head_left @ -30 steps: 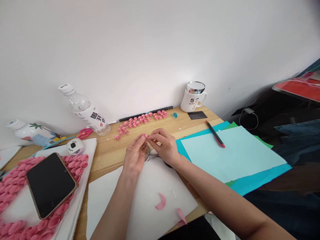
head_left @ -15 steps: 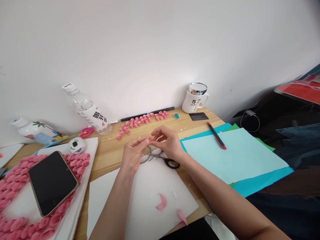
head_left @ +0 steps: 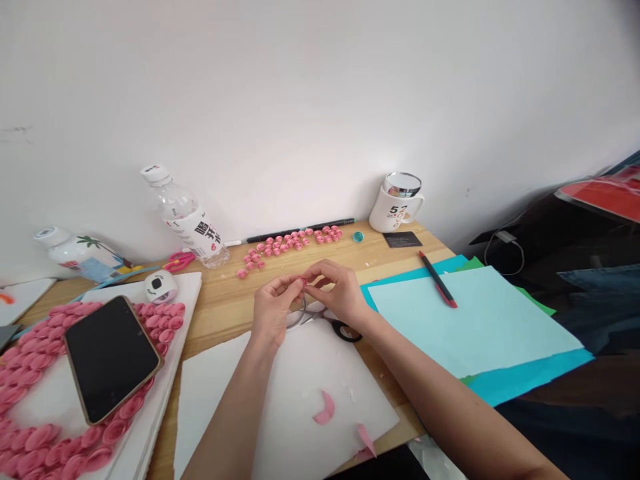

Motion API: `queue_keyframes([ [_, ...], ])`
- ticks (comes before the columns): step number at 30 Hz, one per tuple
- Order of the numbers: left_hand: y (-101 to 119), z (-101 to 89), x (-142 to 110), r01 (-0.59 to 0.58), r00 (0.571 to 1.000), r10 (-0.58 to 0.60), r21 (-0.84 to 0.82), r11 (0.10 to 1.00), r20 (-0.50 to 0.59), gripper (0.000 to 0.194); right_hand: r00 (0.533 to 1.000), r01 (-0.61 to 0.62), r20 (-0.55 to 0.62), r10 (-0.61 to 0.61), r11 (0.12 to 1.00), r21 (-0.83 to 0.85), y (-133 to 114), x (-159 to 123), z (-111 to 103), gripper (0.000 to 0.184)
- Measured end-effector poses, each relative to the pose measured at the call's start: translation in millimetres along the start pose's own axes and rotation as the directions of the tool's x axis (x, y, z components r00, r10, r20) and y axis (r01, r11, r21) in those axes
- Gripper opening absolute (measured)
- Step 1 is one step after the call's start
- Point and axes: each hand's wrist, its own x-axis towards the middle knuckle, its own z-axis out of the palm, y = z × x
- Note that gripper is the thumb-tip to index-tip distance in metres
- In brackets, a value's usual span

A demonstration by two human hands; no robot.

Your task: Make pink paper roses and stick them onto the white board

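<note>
Between my fingertips is a small pink paper roll (head_left: 304, 282), mostly covered by the fingers. My left hand (head_left: 274, 303) pinches it from the left, and my right hand (head_left: 337, 290) has thumb and fingers closed on it from the right. Below the hands lie scissors (head_left: 346, 331) with dark handles, partly hidden. Under my forearms is a white sheet (head_left: 300, 400), with pink paper scraps (head_left: 325, 408) on it. Beyond the hands, several small rolled pink paper roses (head_left: 285, 245) stand in rows, with one teal paper rose (head_left: 358, 237) beside them.
To the left, a phone (head_left: 113, 360) rests on a board of pink roses (head_left: 30, 363). A water bottle (head_left: 187, 220) and a mug (head_left: 396, 203) stand by the wall. A red-and-black pen (head_left: 437, 280) lies on light blue paper (head_left: 480, 327) at right.
The view has shifted slightly, so most things sit a little further right. Both hands stay together on the pink roll, with the right fingers drawn closer to the left ones.
</note>
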Motion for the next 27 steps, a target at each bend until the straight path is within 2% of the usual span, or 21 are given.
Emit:
queue_keyframes([
  [8,2.1,2.1,-2.0,-0.006,0.999,0.009,0.063,0.998,-0.052,0.026,0.999,0.038,0.035,-0.037,0.999,-0.025,-1.3,-1.1,0.8,0.014],
  [19,0.4,2.2,2.0,-0.036,0.999,0.037,-0.052,0.998,0.021,0.026,1.000,-0.015,0.007,0.015,0.999,0.039,0.1,-1.7,1.7,0.014],
  [24,0.8,0.4,1.0,0.002,0.994,0.012,0.121,0.993,-0.111,0.031,0.996,-0.081,0.053,0.075,0.990,0.117,-3.0,-1.8,2.3,0.014],
  [27,1.1,-0.4,0.4,0.028,0.987,-0.002,0.157,0.987,-0.162,0.032,0.996,-0.068,0.072,0.060,0.990,0.122,-2.4,-2.5,3.5,0.015],
])
